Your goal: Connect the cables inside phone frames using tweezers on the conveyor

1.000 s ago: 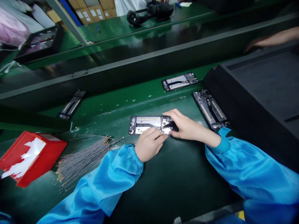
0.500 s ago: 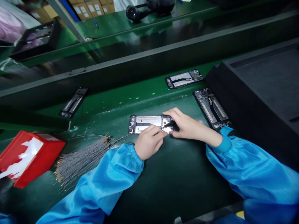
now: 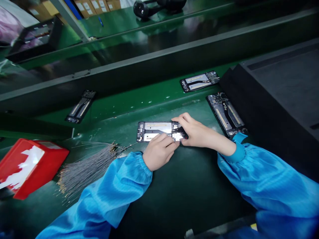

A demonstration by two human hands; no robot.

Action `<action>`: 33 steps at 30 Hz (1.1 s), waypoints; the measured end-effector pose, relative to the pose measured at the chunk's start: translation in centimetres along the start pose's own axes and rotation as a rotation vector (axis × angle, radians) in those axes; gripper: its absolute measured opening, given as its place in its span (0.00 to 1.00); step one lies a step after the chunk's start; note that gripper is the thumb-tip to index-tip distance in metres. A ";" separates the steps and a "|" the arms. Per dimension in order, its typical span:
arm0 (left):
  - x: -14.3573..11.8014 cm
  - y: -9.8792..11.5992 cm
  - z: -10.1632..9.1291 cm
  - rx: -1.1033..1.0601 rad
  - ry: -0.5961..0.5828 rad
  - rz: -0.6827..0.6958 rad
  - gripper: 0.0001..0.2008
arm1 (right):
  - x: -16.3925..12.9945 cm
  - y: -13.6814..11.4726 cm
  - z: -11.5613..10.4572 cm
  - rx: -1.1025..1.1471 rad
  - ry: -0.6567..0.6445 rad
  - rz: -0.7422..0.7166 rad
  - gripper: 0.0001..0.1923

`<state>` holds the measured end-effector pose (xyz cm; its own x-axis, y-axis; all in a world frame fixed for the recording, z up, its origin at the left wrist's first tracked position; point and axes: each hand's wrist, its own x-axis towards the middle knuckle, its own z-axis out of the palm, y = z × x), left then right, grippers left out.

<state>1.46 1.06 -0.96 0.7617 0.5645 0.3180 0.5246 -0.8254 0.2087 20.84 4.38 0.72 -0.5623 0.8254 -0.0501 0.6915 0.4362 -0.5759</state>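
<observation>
No legible text, only unreadable white labels on the cardboard boxes point(image 3: 86, 5) at top left.

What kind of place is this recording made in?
Most likely an electronics assembly line: opened phone frames lie on a green conveyor bench, both hands in blue antistatic sleeves work on one, beside a bundle of thin wires.

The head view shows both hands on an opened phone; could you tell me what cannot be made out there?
- Head view: right end of the opened phone, hidden under the left hand and right hand.
- What the fingertips pinch: too small.
- Red box: cut by the left edge.
- Thin wires: ends too fine.
</observation>
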 end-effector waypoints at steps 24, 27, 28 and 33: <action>-1.1 -3.1 -0.8 -0.147 -0.022 0.080 0.14 | 0.9 -0.5 -0.4 -0.086 -0.109 0.058 0.35; -1.1 -3.1 -0.7 -0.143 -0.031 0.083 0.14 | 0.7 -0.6 -0.5 -0.098 -0.118 0.076 0.36; -1.1 -3.1 -0.7 -0.143 -0.038 0.081 0.14 | 0.7 -0.6 -0.5 -0.099 -0.120 0.076 0.36; -1.0 -2.9 -0.6 -0.186 -0.054 0.037 0.14 | 0.7 -0.9 -0.5 -0.137 -0.076 0.064 0.35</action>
<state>-1.07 2.91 -1.34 0.8008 0.5297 0.2797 0.4209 -0.8298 0.3664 20.01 4.73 1.59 -0.5440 0.8260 -0.1474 0.7794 0.4324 -0.4534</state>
